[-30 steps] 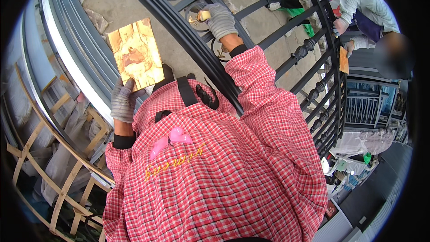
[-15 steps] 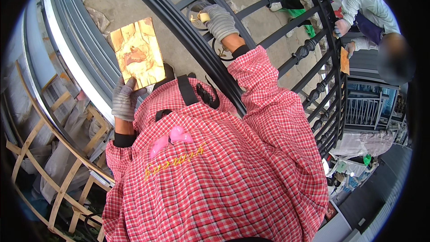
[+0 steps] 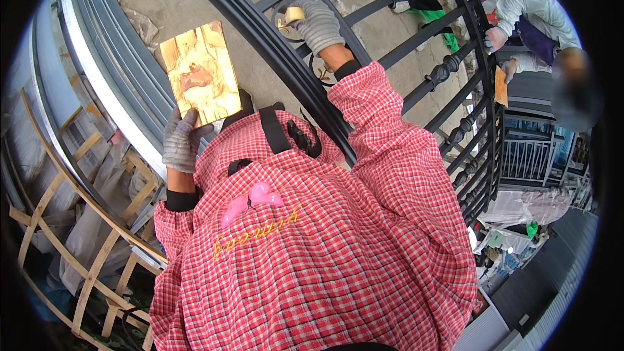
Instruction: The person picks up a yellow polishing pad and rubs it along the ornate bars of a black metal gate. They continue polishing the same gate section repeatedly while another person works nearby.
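L hand (image 3: 182, 142) is clamping fingers on gold-smeared board (image 3: 199, 75); R hand (image 3: 318, 26) is pinching sm. yellow pc. (image 3: 294, 14) nr dk. railing (image 3: 276, 55).

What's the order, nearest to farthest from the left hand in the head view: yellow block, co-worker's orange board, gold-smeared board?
1. gold-smeared board: gripped in the left hand
2. yellow block: in the right hand, upper middle
3. co-worker's orange board: far right of the picture
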`<state>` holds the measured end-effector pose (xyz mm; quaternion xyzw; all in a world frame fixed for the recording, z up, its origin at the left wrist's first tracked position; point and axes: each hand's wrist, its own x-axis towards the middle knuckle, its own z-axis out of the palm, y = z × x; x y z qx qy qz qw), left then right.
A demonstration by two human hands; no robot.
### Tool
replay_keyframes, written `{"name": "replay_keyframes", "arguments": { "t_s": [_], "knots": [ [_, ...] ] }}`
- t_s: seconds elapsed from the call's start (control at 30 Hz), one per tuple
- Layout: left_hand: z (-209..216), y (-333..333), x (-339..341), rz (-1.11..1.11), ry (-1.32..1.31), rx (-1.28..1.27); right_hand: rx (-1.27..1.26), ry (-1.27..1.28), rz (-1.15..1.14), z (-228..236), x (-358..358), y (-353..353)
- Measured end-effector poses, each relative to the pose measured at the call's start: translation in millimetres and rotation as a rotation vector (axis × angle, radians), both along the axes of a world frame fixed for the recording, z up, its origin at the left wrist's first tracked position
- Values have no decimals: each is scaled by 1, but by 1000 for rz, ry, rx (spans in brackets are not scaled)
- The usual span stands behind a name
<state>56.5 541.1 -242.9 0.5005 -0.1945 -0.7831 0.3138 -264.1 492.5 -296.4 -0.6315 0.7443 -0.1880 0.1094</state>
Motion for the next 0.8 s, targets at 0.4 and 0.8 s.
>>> {"name": "replay_keyframes", "arguments": {
  "t_s": [0.4, 0.8],
  "knots": [
    [6, -13, -5, -13, 25, -3, 54, -371, 261, 95, 72, 3],
    [5, -66, 3, -47, 49, -48, 78, 56, 529, 84, 132, -47]
  ]
}}
